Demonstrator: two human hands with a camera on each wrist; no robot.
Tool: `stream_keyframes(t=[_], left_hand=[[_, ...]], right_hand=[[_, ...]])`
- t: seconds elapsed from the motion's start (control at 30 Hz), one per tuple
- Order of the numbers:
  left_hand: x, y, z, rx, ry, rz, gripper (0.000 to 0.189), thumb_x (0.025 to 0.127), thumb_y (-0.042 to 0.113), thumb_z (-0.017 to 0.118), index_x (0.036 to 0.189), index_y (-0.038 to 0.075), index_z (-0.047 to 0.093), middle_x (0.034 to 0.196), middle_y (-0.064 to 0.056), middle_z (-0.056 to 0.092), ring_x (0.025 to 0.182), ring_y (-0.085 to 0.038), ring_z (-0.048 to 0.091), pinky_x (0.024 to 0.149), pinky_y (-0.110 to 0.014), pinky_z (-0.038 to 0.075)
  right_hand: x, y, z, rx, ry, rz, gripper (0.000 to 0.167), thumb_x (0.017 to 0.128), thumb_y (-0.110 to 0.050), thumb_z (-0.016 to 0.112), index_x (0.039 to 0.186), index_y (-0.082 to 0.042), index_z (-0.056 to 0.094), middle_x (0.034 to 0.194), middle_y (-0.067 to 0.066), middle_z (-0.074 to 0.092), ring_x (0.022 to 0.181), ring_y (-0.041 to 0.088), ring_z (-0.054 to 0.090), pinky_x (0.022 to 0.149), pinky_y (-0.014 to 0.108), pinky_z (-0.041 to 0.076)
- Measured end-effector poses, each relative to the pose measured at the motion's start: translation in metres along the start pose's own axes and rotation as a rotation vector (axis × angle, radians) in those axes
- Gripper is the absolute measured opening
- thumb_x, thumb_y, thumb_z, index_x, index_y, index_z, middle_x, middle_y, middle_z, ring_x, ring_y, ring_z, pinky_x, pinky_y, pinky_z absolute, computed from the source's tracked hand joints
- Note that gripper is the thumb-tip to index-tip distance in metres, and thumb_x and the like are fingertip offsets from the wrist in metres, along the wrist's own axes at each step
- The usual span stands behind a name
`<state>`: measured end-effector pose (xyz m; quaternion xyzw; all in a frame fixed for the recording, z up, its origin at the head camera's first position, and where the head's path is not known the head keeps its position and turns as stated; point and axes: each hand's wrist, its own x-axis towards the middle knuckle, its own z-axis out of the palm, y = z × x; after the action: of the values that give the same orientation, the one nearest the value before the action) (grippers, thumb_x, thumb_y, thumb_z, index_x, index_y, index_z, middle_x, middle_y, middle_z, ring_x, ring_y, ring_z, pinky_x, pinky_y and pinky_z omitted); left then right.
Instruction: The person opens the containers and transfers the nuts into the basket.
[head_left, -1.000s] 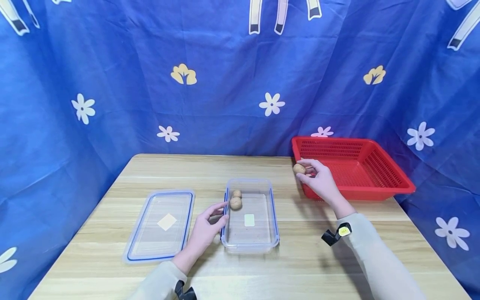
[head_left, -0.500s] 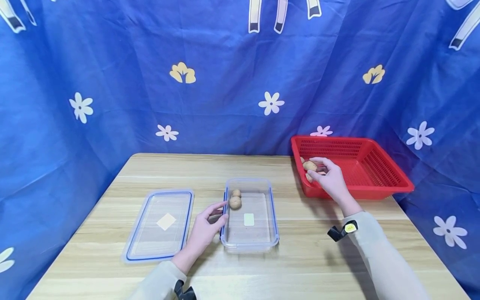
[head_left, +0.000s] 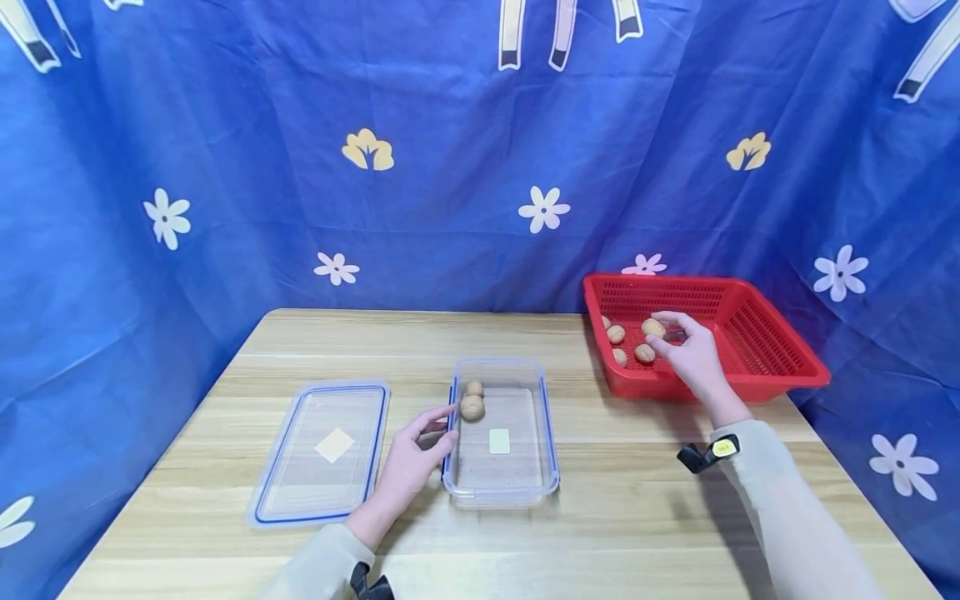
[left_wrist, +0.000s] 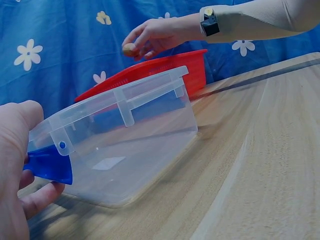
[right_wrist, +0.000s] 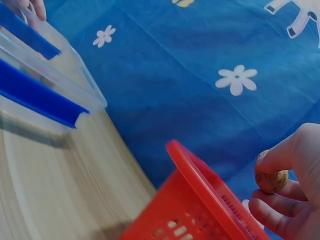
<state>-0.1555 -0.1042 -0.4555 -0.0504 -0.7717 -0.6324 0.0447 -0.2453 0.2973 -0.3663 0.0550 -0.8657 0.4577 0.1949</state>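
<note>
Over the left part of a red plastic basket (head_left: 787, 385), my right hand (head_left: 693, 354) pinches a walnut (head_left: 653, 327) between thumb and fingertips. The right wrist view shows that walnut (right_wrist: 270, 172) above the basket's rim. Several walnuts, one of them a walnut (head_left: 644, 353) just below the hand, lie on the basket floor. My left hand (head_left: 411, 458) holds the left side of a clear food container (head_left: 517, 492); in the left wrist view its fingers are around a blue latch (left_wrist: 50, 165). Two walnuts (head_left: 472, 407) sit inside the container, near its left wall.
A clear lid (head_left: 318, 454) with a blue seal lies flat on the wooden table (head_left: 600, 533), left of the container. A blue patterned curtain (head_left: 450, 167) hangs behind the table and along both sides.
My right hand has moved right from the basket's left edge, carrying the walnut further over the basket and uncovering several walnuts below. The left hand and the container have stayed put.
</note>
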Motion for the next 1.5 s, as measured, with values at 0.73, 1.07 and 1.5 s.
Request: stream_keyframes(t=[0.73, 1.07, 1.5], left_hand=[[0.0, 0.001, -0.001, 0.001, 0.007, -0.01, 0.037, 0.084, 0.015, 0.069, 0.121, 0.018, 0.062, 0.112, -0.015, 0.061, 0.101, -0.029, 0.058, 0.069, -0.027, 0.055], [-0.001, 0.001, 0.001, -0.013, 0.0, -0.017, 0.038, 0.085, 0.014, 0.068, 0.122, 0.016, 0.061, 0.113, -0.016, 0.06, 0.101, -0.028, 0.058, 0.069, -0.027, 0.055], [-0.01, 0.033, 0.0, 0.009, -0.018, -0.035, 0.038, 0.086, 0.006, 0.064, 0.124, 0.005, 0.058, 0.116, -0.023, 0.058, 0.104, -0.035, 0.056, 0.071, -0.026, 0.054]], right_hand=[[0.016, 0.038, -0.028, -0.134, -0.001, 0.088, 0.037, 0.086, -0.013, 0.065, 0.119, 0.001, 0.057, 0.112, 0.021, 0.058, 0.087, 0.022, 0.056, 0.059, 0.012, 0.044], [0.015, 0.052, -0.034, -0.182, -0.001, 0.129, 0.038, 0.088, -0.017, 0.064, 0.12, 0.001, 0.056, 0.116, 0.022, 0.056, 0.098, 0.035, 0.056, 0.068, 0.023, 0.044], [0.014, 0.054, -0.035, -0.183, -0.028, 0.125, 0.036, 0.09, -0.015, 0.061, 0.122, 0.0, 0.054, 0.117, 0.024, 0.055, 0.098, 0.036, 0.054, 0.065, 0.023, 0.046]])
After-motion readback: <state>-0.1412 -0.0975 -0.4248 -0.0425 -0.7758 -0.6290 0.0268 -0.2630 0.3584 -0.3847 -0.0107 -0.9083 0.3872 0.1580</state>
